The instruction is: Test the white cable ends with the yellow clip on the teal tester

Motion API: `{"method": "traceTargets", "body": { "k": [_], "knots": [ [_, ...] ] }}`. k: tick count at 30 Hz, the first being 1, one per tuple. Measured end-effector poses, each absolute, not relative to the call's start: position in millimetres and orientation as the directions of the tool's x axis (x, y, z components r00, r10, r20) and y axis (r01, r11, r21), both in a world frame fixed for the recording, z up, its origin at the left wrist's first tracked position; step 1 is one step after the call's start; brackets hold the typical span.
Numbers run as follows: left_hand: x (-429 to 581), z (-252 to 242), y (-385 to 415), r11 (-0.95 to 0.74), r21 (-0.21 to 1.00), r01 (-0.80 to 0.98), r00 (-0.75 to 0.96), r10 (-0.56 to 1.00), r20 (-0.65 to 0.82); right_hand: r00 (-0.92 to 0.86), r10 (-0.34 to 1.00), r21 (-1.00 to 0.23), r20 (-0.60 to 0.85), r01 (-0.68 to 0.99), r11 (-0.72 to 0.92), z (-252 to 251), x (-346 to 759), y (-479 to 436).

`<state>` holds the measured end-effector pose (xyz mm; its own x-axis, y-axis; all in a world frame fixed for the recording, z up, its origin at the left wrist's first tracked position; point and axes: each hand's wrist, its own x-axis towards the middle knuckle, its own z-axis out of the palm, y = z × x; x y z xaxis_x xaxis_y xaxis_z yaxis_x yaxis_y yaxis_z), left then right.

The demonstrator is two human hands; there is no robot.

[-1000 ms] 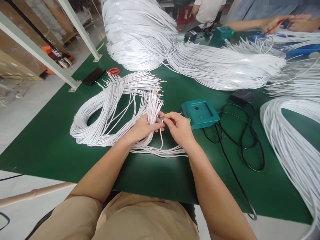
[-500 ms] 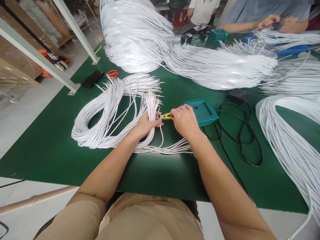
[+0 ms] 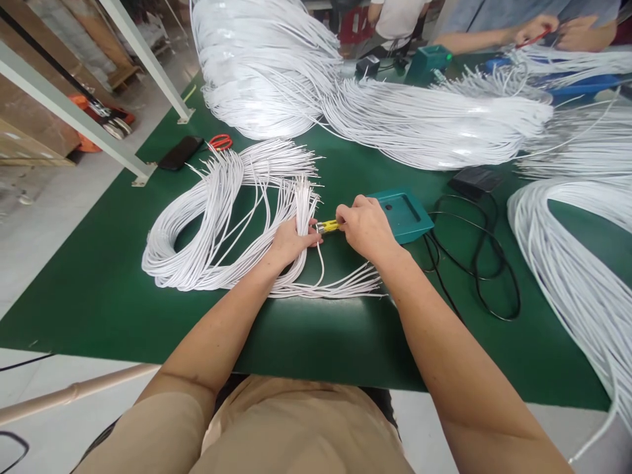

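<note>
My left hand (image 3: 291,243) is closed round a bunch of white cables (image 3: 303,204), whose ends point away from me. A yellow-handled tool (image 3: 328,226) with a metal tip is gripped in my right hand (image 3: 365,224); its exact kind is hidden by the fingers. The tip meets a single white cable (image 3: 322,260) at the fingertips of my left hand. From the held bunch the cables run back into a coil (image 3: 172,243) on the green table. A few more white cable ends (image 3: 355,284) lie below my right wrist.
Beyond my right hand sits a green tray-like device (image 3: 407,217) with a black cord (image 3: 476,263). Large white cable bundles (image 3: 434,125) lie at the back and right. A phone (image 3: 180,153) and red-handled scissors (image 3: 220,141) are at the left. A co-worker's hands (image 3: 538,29) work opposite.
The view has shifted slightly. My right hand and the yellow tool have tilted a little, with the tip still at the cable by my left fingers. My left hand keeps its hold.
</note>
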<state>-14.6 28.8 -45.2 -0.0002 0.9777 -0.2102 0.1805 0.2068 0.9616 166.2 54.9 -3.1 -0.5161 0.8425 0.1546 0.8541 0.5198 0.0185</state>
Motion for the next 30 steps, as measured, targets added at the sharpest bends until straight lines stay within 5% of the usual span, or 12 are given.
{"method": "traceTargets", "body": {
  "k": [5,11,19,25,30],
  "knots": [
    [-14,-40,27,0.202,0.953,0.224,0.004,0.978,-0.208,-0.466,0.848,-0.049,0.252,0.869,0.492,-4,171,47],
    [-17,-48,28,0.194,0.966,0.171,0.032,0.979,-0.202,-0.124,0.892,-0.058,0.436,0.985,0.165,-16,184,38],
    [-21,-36,21,0.211,0.975,0.071,0.035,0.976,-0.214,-0.153,0.871,-0.151,0.468,0.957,0.249,-15,191,36],
    [-19,-33,16,0.113,0.988,-0.109,0.082,0.991,-0.104,-0.438,0.764,-0.402,0.474,0.665,0.630,3,167,8],
    [-22,-29,15,0.141,0.968,-0.210,0.109,0.987,-0.120,-0.772,0.605,-0.214,0.195,0.568,0.795,0,127,-17]
  ]
}}
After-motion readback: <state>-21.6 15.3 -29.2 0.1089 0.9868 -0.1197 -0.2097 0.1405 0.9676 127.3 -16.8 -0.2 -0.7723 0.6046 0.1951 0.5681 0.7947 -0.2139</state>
